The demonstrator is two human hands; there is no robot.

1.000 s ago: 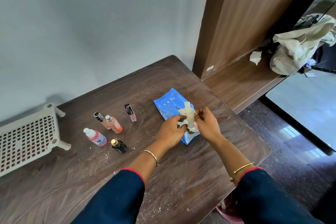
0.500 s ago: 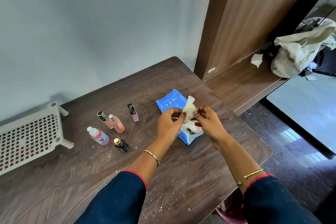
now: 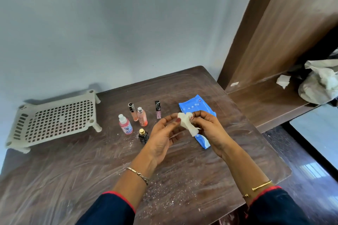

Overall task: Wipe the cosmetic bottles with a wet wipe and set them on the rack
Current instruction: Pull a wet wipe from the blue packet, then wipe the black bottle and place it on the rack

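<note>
Left hand, right hand both pinch wipe above tabletop. Likely unfolding: pull edges apart evenly, keep off dusty surface, then take nearest bottle.

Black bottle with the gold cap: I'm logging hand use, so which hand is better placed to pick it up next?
Probably the left hand: the black bottle stands just beside it, while the right hand, also pinching the wet wipe, is on the far side.
</note>
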